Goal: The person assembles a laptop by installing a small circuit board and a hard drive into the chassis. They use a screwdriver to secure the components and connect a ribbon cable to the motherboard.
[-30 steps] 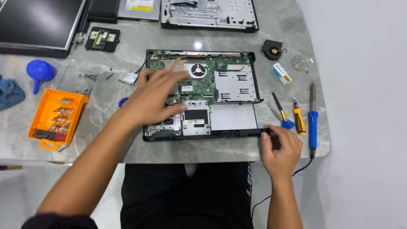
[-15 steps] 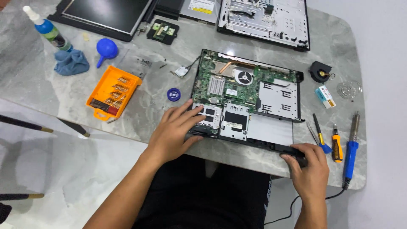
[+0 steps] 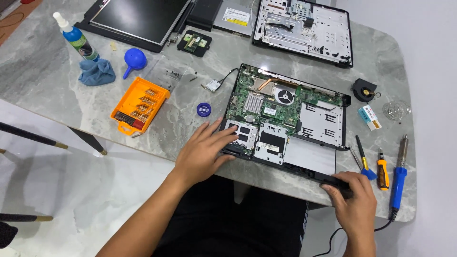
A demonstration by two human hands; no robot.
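A person works over an opened laptop base [image 3: 285, 126] lying on a grey marble table [image 3: 200, 52], its green circuit board, copper heat pipe and round fan exposed. The left hand [image 3: 202, 152] lies flat on the base's near left corner, fingers spread and relaxed, gripping nothing. The right hand [image 3: 354, 202] curls over the base's near right corner, fingers bent around the black edge; that corner is hidden beneath it, so how firmly it grips cannot be told. Both forearms run out of the picture at the bottom. Just right of the base lie a blue-handled screwdriver [image 3: 362, 162], an orange-handled screwdriver [image 3: 382, 173] and a blue soldering iron [image 3: 399, 178], whose cord passes under the table edge. Beyond them sit a small black fan [image 3: 364, 90], a white box [image 3: 370, 117] and a clear glass dish [image 3: 396, 109]. Left of the base are a blue round cap [image 3: 203, 110], an orange bit case [image 3: 140, 104], a blue bulb blower [image 3: 134, 60], a blue cloth [image 3: 96, 71] and a spray bottle [image 3: 76, 38]. Behind the base, a screen panel [image 3: 138, 19] and a grey laptop cover [image 3: 304, 28] are cut off by the top edge. The screws in a clear bag beside the bit case are too small to make out.
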